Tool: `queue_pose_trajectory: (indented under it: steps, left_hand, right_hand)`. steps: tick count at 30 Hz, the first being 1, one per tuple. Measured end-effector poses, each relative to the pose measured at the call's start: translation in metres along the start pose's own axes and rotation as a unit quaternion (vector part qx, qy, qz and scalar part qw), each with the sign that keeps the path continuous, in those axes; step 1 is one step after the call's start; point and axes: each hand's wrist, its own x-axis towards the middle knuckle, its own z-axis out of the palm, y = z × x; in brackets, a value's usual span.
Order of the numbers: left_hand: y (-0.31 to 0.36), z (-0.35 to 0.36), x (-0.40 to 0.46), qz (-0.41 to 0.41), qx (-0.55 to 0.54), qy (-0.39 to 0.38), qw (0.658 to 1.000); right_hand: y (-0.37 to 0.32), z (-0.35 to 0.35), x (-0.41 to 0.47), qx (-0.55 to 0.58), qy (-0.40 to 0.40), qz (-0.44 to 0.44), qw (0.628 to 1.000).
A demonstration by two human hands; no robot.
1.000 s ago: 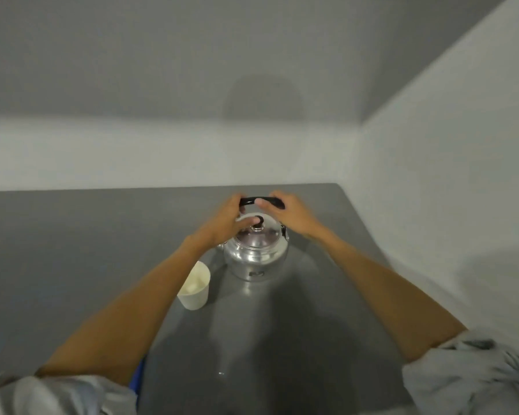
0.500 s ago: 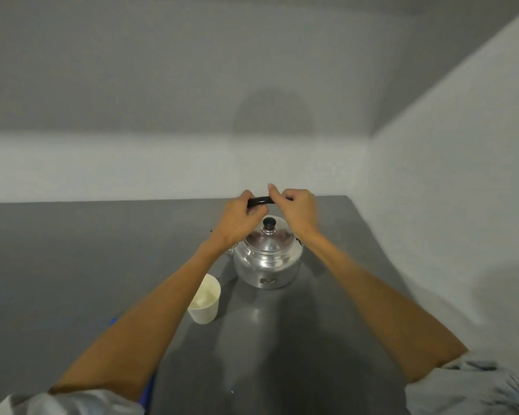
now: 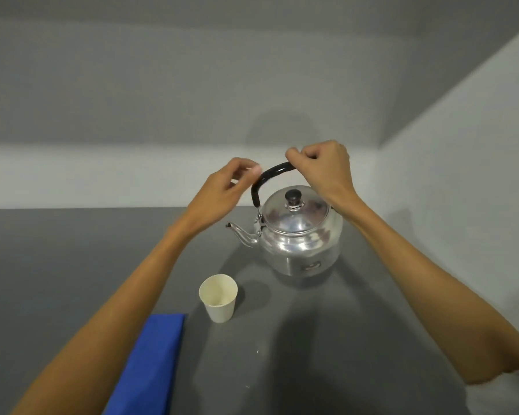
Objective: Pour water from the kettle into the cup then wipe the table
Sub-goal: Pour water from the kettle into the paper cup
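2 hands: right hand [image 3: 322, 169] clenches kettle [image 3: 300, 235] handle [image 3: 270, 175], left hand [image 3: 228, 190] loosely curled beside.

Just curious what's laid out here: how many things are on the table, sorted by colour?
Silver: 1, the kettle, black handle held by the right hand
White: 1, the paper cup
Blue: 1, the folded cloth
Total: 3

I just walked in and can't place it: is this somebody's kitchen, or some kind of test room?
Probably a staged test corner, not a kitchen. The plain dark grey table meets bare grey walls, and it carries only a shiny metal kettle, a white paper cup and a folded blue cloth.
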Motion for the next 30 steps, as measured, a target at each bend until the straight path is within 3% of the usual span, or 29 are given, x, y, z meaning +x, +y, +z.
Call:
queue_pose_trajectory:
  steps: [5,12,17,25,30]
  left_hand:
    - [-0.080,-0.023,-0.057,-0.108,0.057,0.042,0.992]
    - [-0.168,-0.004,-0.140,-0.269,0.065,-0.114,0.954]
    - [-0.182,0.022,-0.157,-0.286,-0.004,-0.150,0.946]
    - [-0.187,0.056,-0.163,-0.242,-0.029,-0.092,0.966]
    - [-0.193,0.070,-0.169,-0.252,0.031,-0.031,0.967]
  right_hand:
    - [0.010,0.007,-0.028,-0.013,-0.036,-0.006,0.999]
    - [0.025,0.020,-0.054,-0.061,-0.073,-0.039,0.995]
    - [0.031,0.027,-0.063,-0.078,-0.083,-0.058,0.992]
    - [0.038,0.035,-0.073,-0.106,-0.123,-0.080,0.983]
    - [0.040,0.035,-0.075,-0.105,-0.125,-0.071,0.984]
